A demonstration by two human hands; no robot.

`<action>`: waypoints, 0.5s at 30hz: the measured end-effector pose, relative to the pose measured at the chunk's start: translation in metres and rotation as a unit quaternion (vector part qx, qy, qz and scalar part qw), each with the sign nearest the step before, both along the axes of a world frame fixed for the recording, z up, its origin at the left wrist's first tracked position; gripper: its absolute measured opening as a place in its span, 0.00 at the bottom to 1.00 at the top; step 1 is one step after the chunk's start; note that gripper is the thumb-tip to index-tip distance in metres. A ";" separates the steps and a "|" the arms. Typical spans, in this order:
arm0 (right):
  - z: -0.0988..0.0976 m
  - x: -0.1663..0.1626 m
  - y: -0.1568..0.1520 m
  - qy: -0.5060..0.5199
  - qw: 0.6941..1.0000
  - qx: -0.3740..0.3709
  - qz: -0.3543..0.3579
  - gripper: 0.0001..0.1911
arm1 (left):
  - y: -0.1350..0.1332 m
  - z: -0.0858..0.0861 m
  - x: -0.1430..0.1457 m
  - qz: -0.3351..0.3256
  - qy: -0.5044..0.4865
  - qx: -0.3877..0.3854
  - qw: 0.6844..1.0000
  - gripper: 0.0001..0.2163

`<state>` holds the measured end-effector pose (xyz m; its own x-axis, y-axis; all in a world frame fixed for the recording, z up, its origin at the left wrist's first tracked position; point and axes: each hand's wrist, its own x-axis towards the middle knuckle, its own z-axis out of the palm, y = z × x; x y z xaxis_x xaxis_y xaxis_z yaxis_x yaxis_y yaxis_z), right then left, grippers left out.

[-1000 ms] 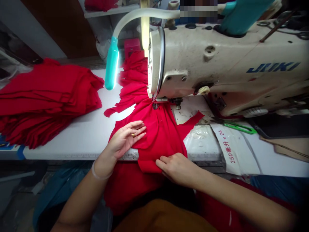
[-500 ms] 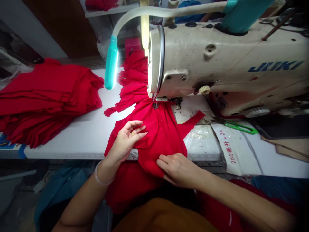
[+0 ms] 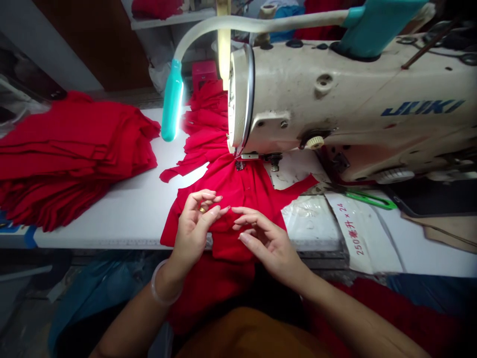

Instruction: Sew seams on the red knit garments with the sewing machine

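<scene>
L hand (image 3: 194, 233): L fingers (image 3: 207, 211) curled, spread slightly, tips just over or on red knit piece (image 3: 238, 186), thumb apart from them; no clamp visible, fabric pinch not confirmable from this view. R hand (image 3: 270, 243): R fingers (image 3: 253, 221) loosely curved, apart, thumb low on same piece, no firm grip visible either. Fingertips of both hands close together near middle of fabric, small gap btw them, not touching. Ring on L hand, translucent bangle (image 3: 163, 283) on L wrist. Red knit piece spread on table (image 3: 112, 221) in front of JUKI sewing mach. (image 3: 335, 99), front portion hanging over table edge toward lap, back portion running under presser foot (image 3: 240, 162), gathered bunch w/ ragged strips behind needle area. Vs prev frame: both hands lifted off fabric, drawn inward, much closer together; R hand no longer flat at lower fabric fold, now up and left; L hand no longer flat, fingers more curled; fabric front fold slightly shifted under hands. Around work: stack of red cut pieces (image 3: 67, 149) left on table, well apart from hands; teal gooseneck lamp (image 3: 172, 102) lit beside mach. head; green-handled scissors (image 3: 368, 200) right of presser foot; transparent plastic bag (image 3: 307, 221) and white paper label (image 3: 367, 233) printed "250" x 24 near table edge, R side.
</scene>
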<state>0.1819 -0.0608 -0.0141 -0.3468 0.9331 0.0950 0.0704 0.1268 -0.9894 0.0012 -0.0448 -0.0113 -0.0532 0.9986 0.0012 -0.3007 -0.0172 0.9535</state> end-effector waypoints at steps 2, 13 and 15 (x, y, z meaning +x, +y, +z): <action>-0.001 -0.005 -0.002 0.054 0.997 -0.061 -0.002 0.08 | -0.002 -0.002 0.000 0.000 0.023 0.031 0.999 0.06; 0.002 -0.009 -0.004 0.042 0.996 -0.072 0.013 0.09 | -0.009 -0.003 -0.003 0.019 0.169 0.134 0.976 0.07; 0.002 -0.010 -0.004 -0.016 0.999 -0.042 0.025 0.11 | -0.011 -0.005 -0.002 0.016 0.181 0.156 0.971 0.08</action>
<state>0.1714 -0.0649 -0.0122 -0.3955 0.9184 0.0058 0.0981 0.0485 -0.9940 -0.0005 -0.0563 -0.0159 -0.0236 0.9445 0.3276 0.0590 -0.3258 0.9436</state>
